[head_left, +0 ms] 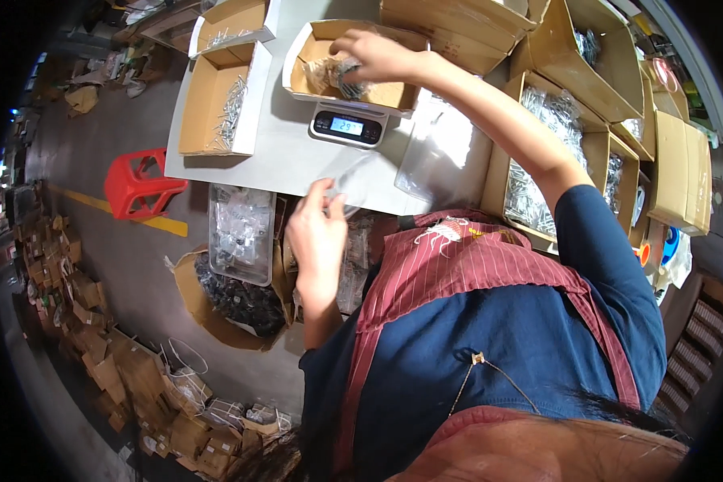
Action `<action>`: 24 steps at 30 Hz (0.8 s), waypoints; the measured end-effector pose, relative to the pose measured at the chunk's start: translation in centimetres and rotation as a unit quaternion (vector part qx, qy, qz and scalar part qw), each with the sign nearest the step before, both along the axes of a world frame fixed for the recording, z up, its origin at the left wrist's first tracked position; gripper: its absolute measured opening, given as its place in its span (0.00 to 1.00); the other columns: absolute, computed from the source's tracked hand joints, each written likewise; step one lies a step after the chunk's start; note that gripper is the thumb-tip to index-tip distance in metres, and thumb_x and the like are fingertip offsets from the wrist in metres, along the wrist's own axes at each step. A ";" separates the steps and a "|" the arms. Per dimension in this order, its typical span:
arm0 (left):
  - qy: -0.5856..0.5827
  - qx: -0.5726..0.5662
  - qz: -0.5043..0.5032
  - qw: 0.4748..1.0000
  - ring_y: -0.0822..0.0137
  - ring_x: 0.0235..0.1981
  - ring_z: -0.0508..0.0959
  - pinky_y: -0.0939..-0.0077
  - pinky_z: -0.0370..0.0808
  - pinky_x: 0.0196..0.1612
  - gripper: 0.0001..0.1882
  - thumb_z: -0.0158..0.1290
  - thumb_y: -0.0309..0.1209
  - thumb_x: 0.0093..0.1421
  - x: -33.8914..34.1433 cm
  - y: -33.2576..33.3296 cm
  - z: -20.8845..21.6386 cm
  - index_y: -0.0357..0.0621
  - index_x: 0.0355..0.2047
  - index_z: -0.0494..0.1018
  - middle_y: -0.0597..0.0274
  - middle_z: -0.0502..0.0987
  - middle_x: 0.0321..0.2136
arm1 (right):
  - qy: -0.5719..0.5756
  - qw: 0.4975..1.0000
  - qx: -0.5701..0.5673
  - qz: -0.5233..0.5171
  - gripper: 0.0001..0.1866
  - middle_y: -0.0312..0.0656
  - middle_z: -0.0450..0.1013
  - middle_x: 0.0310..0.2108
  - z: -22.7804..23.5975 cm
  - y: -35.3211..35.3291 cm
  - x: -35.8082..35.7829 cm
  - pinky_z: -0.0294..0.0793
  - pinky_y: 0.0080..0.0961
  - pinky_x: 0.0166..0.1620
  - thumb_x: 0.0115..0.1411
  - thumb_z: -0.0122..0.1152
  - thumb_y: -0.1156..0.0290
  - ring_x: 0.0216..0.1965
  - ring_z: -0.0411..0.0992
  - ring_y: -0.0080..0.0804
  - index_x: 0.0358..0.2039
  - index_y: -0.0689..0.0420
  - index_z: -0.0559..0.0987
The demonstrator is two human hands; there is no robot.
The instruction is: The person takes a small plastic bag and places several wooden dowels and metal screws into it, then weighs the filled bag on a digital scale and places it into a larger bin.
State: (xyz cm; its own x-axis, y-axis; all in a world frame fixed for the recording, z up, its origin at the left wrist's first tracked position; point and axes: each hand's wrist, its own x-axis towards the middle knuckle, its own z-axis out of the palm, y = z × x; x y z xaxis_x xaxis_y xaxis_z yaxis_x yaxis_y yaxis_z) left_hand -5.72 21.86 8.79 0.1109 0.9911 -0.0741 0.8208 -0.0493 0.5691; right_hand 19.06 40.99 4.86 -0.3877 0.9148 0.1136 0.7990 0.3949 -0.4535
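My right hand [369,58] reaches into a shallow cardboard tray [296,74] that sits on a small digital scale [348,126]. Its fingers are bent and smeared by motion, over a small bundle of dark parts [351,79]; whether they grip any of it cannot be made out. At the table's near edge, my left hand [317,231] is raised with thumb and fingers pinched on what looks like a clear plastic bag [353,183]. The bag is faint and blurred. To the right of the scale lies a clear plastic container [446,157].
Two cardboard trays [197,120] with long screws [231,112] stand at the left. Cardboard boxes of bagged hardware [550,120] crowd the right. Below the table's edge are a clear bin of small bags [241,233] and a carton of black bags [237,297]. A red stool [143,185] stands left.
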 end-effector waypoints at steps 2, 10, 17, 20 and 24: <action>-0.047 0.023 -0.044 0.998 0.51 0.33 0.82 0.65 0.77 0.37 0.16 0.59 0.34 0.59 1.0 -0.1 0.0 0.51 0.48 0.79 0.49 0.81 0.32 | -0.145 0.989 0.027 0.029 0.31 0.48 0.70 0.52 -2.2 1.1 -1.7 0.71 0.41 0.54 0.51 0.67 0.60 0.53 0.71 0.47 0.56 0.53 0.73; -0.140 0.011 -0.083 0.987 0.53 0.27 0.83 0.67 0.77 0.31 0.12 0.57 0.34 0.61 1.6 1.5 0.9 0.46 0.44 0.81 0.47 0.81 0.27 | 0.264 0.957 -0.075 -0.098 0.21 0.41 0.79 0.30 -0.6 1.2 -0.8 0.75 0.29 0.38 0.67 0.55 0.53 0.33 0.76 0.30 0.37 0.59 0.81; -0.215 -0.114 -0.062 0.968 0.68 0.21 0.82 0.75 0.74 0.25 0.14 0.55 0.34 0.64 1.8 3.6 -0.2 0.39 0.45 0.80 0.51 0.80 0.19 | 0.485 0.797 -0.357 -0.032 0.16 0.32 0.67 0.19 6.9 -7.7 0.9 0.54 0.15 0.13 0.70 0.50 0.56 0.13 0.66 0.16 0.42 0.58 0.71; -0.205 -0.120 -0.092 0.967 0.72 0.21 0.82 0.77 0.74 0.25 0.14 0.56 0.34 0.64 2.2 4.5 0.0 0.37 0.44 0.80 0.53 0.80 0.18 | 0.554 0.724 -0.411 -0.009 0.16 0.36 0.70 0.18 8.4 -10.7 1.4 0.59 0.15 0.14 0.70 0.48 0.62 0.15 0.70 0.20 0.52 0.60 0.67; -0.233 -0.121 -0.112 0.958 0.73 0.20 0.80 0.75 0.73 0.25 0.12 0.56 0.33 0.63 2.4 4.3 0.5 0.37 0.40 0.81 0.55 0.79 0.17 | 0.560 0.714 -0.418 0.043 0.20 0.46 0.74 0.22 8.9 -13.0 2.5 0.70 0.19 0.17 0.68 0.50 0.69 0.18 0.75 0.30 0.57 0.62 0.62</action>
